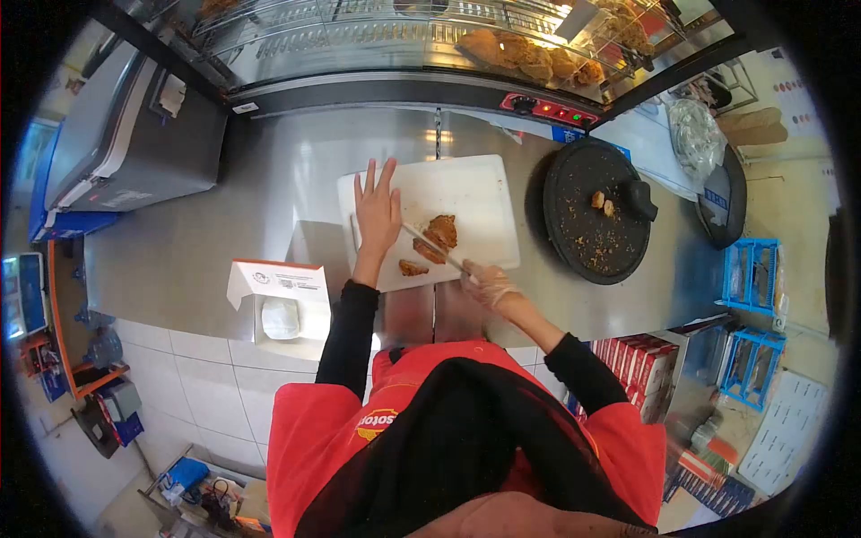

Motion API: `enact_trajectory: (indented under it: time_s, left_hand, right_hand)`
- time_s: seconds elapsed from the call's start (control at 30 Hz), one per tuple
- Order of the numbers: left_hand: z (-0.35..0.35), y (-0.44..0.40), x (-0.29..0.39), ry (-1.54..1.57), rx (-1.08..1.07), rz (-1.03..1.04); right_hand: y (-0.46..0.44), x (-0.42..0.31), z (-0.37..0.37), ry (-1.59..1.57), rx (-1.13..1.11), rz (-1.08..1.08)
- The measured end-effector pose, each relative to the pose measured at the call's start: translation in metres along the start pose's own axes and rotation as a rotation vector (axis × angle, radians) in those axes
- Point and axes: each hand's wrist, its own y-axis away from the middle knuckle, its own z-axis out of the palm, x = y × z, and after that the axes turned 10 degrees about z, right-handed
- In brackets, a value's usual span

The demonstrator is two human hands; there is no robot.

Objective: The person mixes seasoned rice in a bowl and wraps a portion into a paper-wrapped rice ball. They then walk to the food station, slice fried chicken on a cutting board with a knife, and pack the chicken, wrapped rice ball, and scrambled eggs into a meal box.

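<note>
On a white cutting board (480,193) lie pieces of browned meat (440,231), with one smaller cut piece (413,268) toward the board's front edge. My right hand (489,284), in a clear plastic glove, is wrapped round the handle of a knife (434,247). The blade lies across the meat, pointing up and left. My left hand (378,211) is over the board's left part, fingers spread and pointing away from me, holding nothing. It is close to the knife's tip.
An open white box (296,334) holding a wrapped item (281,318) stands left at the counter's front edge. To the right is a round black stone mortar (596,238) with crumbs and small pieces. A glass display warmer (377,92) spans the back; a grey cooler (152,134) stands back left.
</note>
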Motion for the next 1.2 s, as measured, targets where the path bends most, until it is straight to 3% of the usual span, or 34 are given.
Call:
enact_trajectory:
  time_s: [0.07, 0.2, 0.3, 0.4, 0.47, 0.57, 0.7, 0.8, 0.87, 0.9, 0.97, 1.07, 1.1, 1.17, 1.2]
  left_hand:
    - [-0.005, -0.029, 0.018, 0.004, 0.073, 0.042]
    - [0.028, -0.036, 0.005, 0.055, 0.017, 0.023]
    - [0.040, -0.033, -0.010, -0.025, -0.051, 0.001]
    - [0.044, -0.039, -0.016, 0.021, -0.095, 0.043]
    - [0.055, -0.037, -0.022, 0.095, -0.142, 0.011]
    - [0.055, -0.040, -0.024, 0.074, -0.170, 0.038]
    - [0.046, -0.050, -0.017, 0.022, -0.231, 0.092]
    - [0.037, -0.052, -0.007, 0.070, -0.131, 0.094]
    - [-0.008, -0.052, 0.023, 0.173, 0.123, 0.076]
    - [-0.041, -0.045, 0.038, 0.173, 0.219, 0.095]
    - [-0.104, -0.014, 0.055, 0.131, 0.384, 0.112]
    - [-0.164, 0.046, 0.027, -0.002, 0.683, 0.123]
    - [-0.173, 0.059, 0.023, 0.020, 0.876, 0.026]
    - [-0.209, 0.103, 0.003, -0.171, 0.827, -0.168]
    - [-0.216, 0.127, -0.010, -0.177, 0.847, -0.291]
  right_hand:
    - [0.009, -0.009, -0.027, 0.146, 0.057, 0.053]
    - [-0.009, -0.004, -0.034, 0.163, 0.129, 0.023]
    - [-0.016, -0.011, -0.031, 0.063, -0.073, 0.296]
    - [-0.022, -0.011, -0.024, 0.047, -0.034, 0.214]
    - [-0.036, 0.007, -0.013, 0.251, 0.076, 0.147]
    - [-0.045, 0.005, -0.013, 0.180, -0.014, 0.262]
    - [-0.057, 0.030, 0.010, 0.159, 0.015, 0.244]
    - [-0.044, 0.017, -0.015, -0.174, -0.072, 0.396]
    - [-0.028, 0.021, -0.020, 0.108, 0.159, 0.182]
    - [-0.027, 0.028, -0.019, 0.114, 0.153, 0.179]
    - [-0.033, 0.043, -0.015, 0.040, 0.616, 0.056]
    - [-0.047, 0.050, -0.033, 0.137, 0.531, 0.196]
    - [-0.054, 0.063, -0.031, 0.139, 0.532, 0.187]
    - [-0.076, 0.094, -0.015, 0.249, 0.628, 0.117]
    - [-0.027, 0.006, -0.049, 0.408, 0.463, 0.316]
